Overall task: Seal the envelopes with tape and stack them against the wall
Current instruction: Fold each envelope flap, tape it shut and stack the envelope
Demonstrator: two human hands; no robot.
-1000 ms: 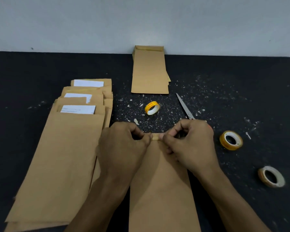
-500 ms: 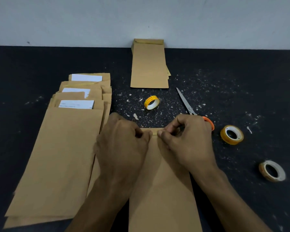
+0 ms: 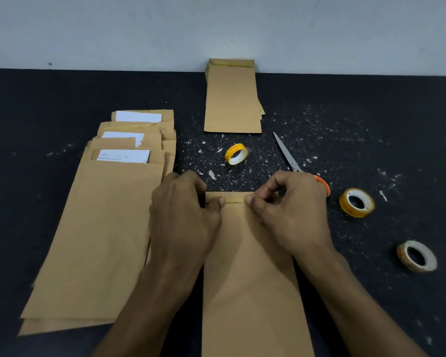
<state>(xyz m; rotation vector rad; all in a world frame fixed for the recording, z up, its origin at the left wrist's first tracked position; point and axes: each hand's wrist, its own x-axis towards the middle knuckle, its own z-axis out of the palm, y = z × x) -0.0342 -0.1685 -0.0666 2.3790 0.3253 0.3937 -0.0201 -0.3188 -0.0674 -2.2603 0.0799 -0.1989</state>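
Pressing of the folded flap (image 3: pixel 234 197) is seen at the far end of the envelope (image 3: pixel 250 266), which lies flat at 6 o'clock on the table (image 3: pixel 49 104). Left hand (image 3: pixel 183 215) and right hand (image 3: pixel 291 212) are curled, thumbs set on the flap edge; whether tape is pinched cannot be told. Risks are judged: flap may spring open if thumbs are lifted unevenly; tape may be laid crooked or wrinkled. Sealed stack (image 3: pixel 232 99) rests at 12 o'clock against the wall (image 3: pixel 216 27); unsealed pile (image 3: pixel 101 228) at 9 o'clock may be nudged by the left forearm.
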